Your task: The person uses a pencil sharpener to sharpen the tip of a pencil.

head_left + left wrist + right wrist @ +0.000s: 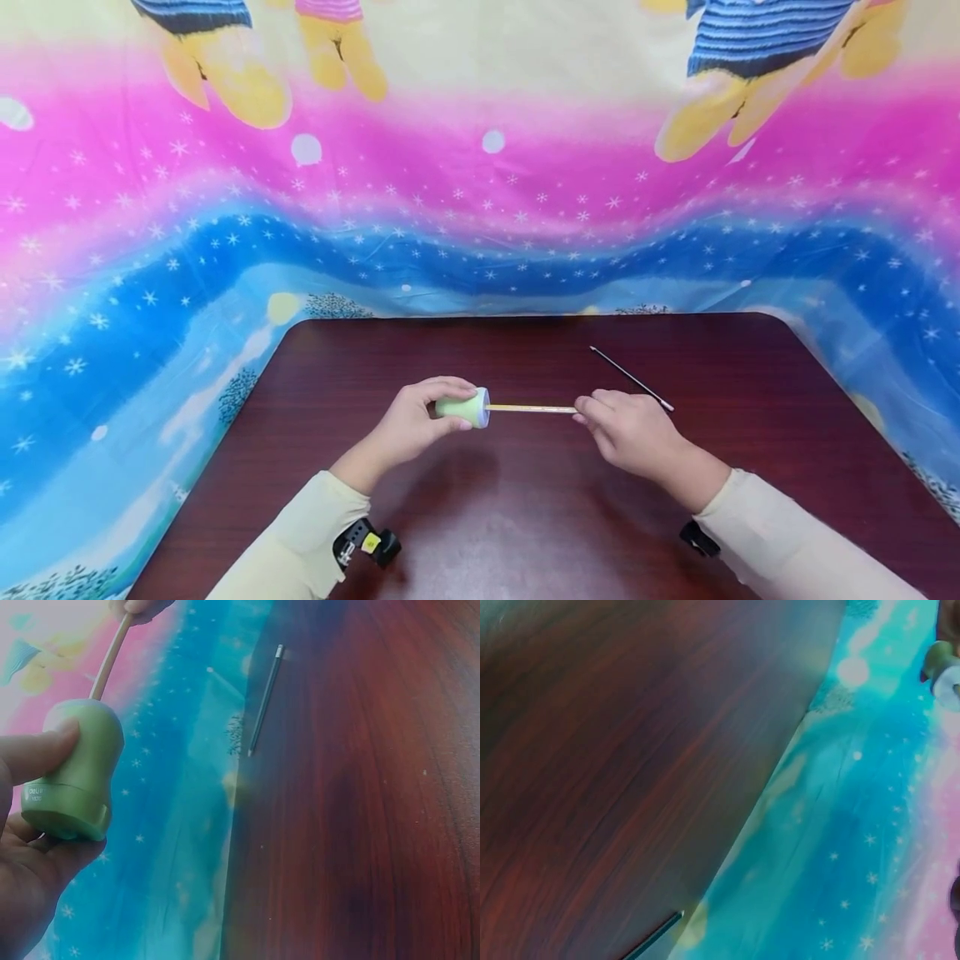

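Observation:
My left hand grips a light green pencil sharpener with a pale rim, thumb on one side and fingers on the other. The sharpener lies sideways in the air above the table, its rim facing right. A yellowish pencil runs from the sharpener's end to my right hand, which pinches its far end. The pencil's tip is hidden inside the sharpener. In the left wrist view the sharpener shows its narrowed waist and small printing. Only part of the sharpener enters the right wrist view's edge.
A dark pencil with a pale end lies slantwise on the reddish-brown wooden table, just beyond my right hand. Behind the table hangs a colourful cloth with snowflakes. Black camera mounts sit at both wrists.

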Demonstrator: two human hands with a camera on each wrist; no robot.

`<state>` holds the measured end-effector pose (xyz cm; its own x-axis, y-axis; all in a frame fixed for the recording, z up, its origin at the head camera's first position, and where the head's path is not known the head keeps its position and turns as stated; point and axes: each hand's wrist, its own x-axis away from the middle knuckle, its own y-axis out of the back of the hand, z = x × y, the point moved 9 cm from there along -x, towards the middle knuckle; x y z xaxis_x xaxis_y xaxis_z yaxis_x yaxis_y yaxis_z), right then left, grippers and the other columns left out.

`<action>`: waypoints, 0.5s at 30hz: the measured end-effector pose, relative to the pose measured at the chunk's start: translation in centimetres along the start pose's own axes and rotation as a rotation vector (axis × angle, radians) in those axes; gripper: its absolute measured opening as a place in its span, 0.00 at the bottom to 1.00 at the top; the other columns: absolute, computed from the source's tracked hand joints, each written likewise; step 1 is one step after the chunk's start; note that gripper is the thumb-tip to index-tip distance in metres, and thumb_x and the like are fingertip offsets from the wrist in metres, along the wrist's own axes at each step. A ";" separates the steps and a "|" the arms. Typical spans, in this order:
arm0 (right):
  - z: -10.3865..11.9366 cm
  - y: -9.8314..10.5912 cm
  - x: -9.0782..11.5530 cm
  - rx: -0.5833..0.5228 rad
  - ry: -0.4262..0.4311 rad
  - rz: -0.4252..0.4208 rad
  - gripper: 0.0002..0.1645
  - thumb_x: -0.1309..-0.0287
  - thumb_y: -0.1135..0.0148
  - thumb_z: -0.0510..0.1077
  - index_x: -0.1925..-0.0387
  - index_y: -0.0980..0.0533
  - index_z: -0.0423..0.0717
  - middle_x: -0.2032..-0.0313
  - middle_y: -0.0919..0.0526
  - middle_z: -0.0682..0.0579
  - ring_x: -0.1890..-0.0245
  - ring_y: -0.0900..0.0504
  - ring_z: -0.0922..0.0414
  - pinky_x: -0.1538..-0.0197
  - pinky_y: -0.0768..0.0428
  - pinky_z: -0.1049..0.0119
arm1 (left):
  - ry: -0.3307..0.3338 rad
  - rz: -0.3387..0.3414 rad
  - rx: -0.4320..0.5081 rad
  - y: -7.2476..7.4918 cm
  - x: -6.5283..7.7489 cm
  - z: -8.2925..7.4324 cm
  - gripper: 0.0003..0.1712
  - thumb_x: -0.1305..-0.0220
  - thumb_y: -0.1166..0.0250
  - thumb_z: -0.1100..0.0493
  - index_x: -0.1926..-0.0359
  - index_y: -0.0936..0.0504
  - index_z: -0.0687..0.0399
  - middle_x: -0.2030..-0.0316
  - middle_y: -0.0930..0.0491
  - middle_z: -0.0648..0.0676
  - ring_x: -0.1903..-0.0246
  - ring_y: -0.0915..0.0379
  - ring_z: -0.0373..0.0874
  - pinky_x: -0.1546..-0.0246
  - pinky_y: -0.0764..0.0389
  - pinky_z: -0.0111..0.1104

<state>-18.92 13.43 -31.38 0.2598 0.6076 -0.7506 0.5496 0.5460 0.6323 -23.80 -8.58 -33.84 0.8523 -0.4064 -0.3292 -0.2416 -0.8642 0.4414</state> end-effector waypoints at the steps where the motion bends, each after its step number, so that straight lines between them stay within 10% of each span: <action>1: -0.1 -0.1 0.0 -0.030 -0.035 0.031 0.25 0.25 0.61 0.51 0.70 0.24 0.43 0.80 0.26 0.56 0.82 0.27 0.60 0.81 0.28 0.67 | -0.009 -0.003 -0.012 0.0 0.0 -0.1 0.21 0.51 0.27 0.71 0.53 0.16 0.64 0.51 0.19 0.60 0.51 0.24 0.53 0.60 0.21 0.31; 8: -2.7 -2.9 1.1 -0.527 -0.564 0.394 0.06 0.39 0.40 0.36 0.72 0.22 0.46 0.80 0.27 0.62 0.79 0.31 0.67 0.74 0.29 0.69 | -0.133 -0.057 -0.155 0.0 0.2 -1.2 0.20 0.54 0.25 0.71 0.55 0.14 0.61 0.52 0.18 0.57 0.52 0.23 0.51 0.66 0.21 0.29; 12: -3.0 -5.4 3.5 -1.095 -1.020 0.615 0.14 0.32 0.48 0.40 0.73 0.27 0.37 0.86 0.40 0.60 0.86 0.43 0.65 0.83 0.45 0.70 | -0.175 -0.057 -0.203 -0.1 0.4 -1.6 0.21 0.55 0.25 0.71 0.56 0.13 0.60 0.52 0.18 0.57 0.52 0.23 0.51 0.70 0.21 0.28; 15: -2.7 -6.2 4.7 -1.278 -1.210 0.708 0.16 0.31 0.51 0.42 0.70 0.28 0.32 0.87 0.45 0.59 0.88 0.49 0.63 0.83 0.52 0.71 | -0.190 -0.044 -0.218 -0.3 0.4 -1.8 0.21 0.55 0.25 0.71 0.56 0.13 0.60 0.52 0.18 0.57 0.51 0.23 0.51 0.68 0.20 0.28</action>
<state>-23.21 14.43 -38.30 0.7950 0.5151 0.3205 -0.5813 0.7979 0.1595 -22.53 -8.00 -32.63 0.7523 -0.4363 -0.4936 -0.0835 -0.8063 0.5855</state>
